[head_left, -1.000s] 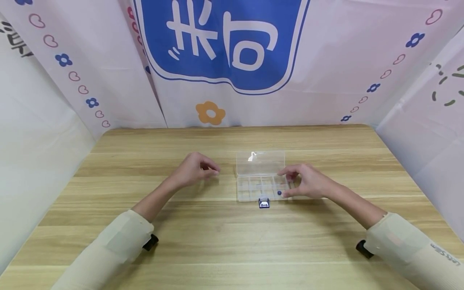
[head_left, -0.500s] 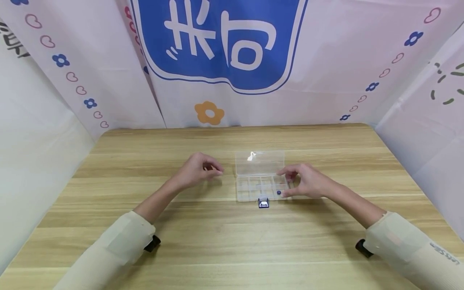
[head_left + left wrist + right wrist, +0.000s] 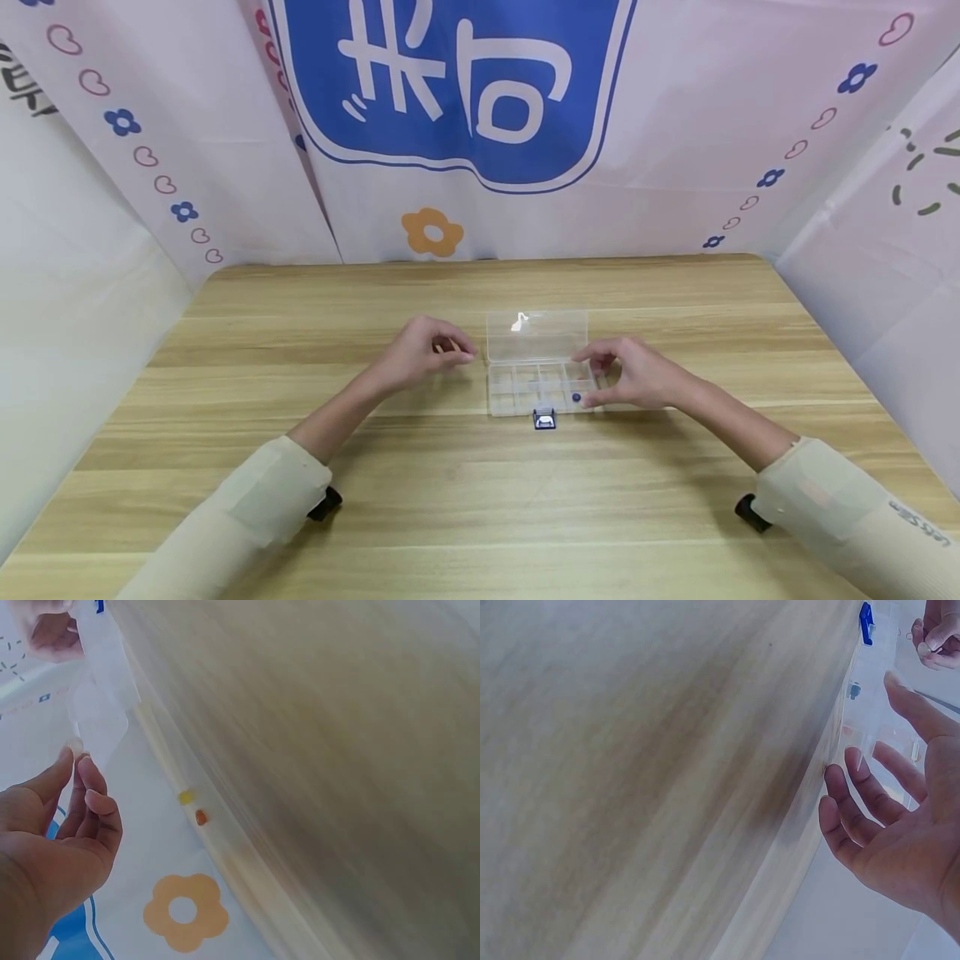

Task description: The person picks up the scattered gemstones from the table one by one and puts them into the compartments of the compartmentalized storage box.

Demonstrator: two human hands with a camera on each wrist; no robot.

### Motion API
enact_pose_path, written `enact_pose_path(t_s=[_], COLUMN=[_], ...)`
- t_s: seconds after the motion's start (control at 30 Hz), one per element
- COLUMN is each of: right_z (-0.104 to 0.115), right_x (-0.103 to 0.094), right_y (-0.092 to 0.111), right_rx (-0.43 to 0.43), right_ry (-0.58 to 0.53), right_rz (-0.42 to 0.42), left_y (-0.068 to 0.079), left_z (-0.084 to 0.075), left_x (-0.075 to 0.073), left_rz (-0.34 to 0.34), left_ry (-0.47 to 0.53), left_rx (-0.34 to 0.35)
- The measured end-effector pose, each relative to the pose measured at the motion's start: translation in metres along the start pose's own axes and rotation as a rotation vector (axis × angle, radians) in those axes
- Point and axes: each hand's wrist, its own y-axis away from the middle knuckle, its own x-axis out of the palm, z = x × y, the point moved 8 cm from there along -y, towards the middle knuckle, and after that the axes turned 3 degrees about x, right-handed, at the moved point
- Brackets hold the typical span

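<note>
An open clear plastic compartment box point(image 3: 504, 402) lies on the table with its lid point(image 3: 551, 340) raised at the back and a blue latch point(image 3: 545, 419) at the front. One dark blue round piece point(image 3: 577, 397) sits in the front right compartment. My right hand point(image 3: 637, 375) grips the box's right end, thumb at the front corner and forefinger at the back. Just left of the box, my left hand point(image 3: 422, 354) pinches a small pale, rounded piece point(image 3: 74, 745) between thumb and forefinger. Its kind is too small to tell.
In the left wrist view, a small yellow piece point(image 3: 186, 797) and an orange-red piece point(image 3: 201, 817) lie on the table beyond the left hand. The wooden table point(image 3: 480, 500) ends at a printed white cloth point(image 3: 645, 208) behind.
My left hand has moved right, closer to the box, with its fingertips still pinched. The right hand and box have stayed in place.
</note>
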Motion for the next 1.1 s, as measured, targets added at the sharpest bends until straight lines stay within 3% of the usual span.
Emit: enact_pose_path(t_s=[0.7,1.1], right_z=[0.002,0.002], right_x=[-0.001,-0.001], right_y=[0.0,0.0], right_rx=[-0.01,-0.022], right_ry=[0.007,0.007], right_rz=[-0.01,-0.009], left_y=[-0.018,-0.027], left_z=[-0.014,-0.021], left_x=[0.026,0.038], left_rz=[0.062,0.091], left_ry=[0.017,0.001], left_rx=[0.05,0.042])
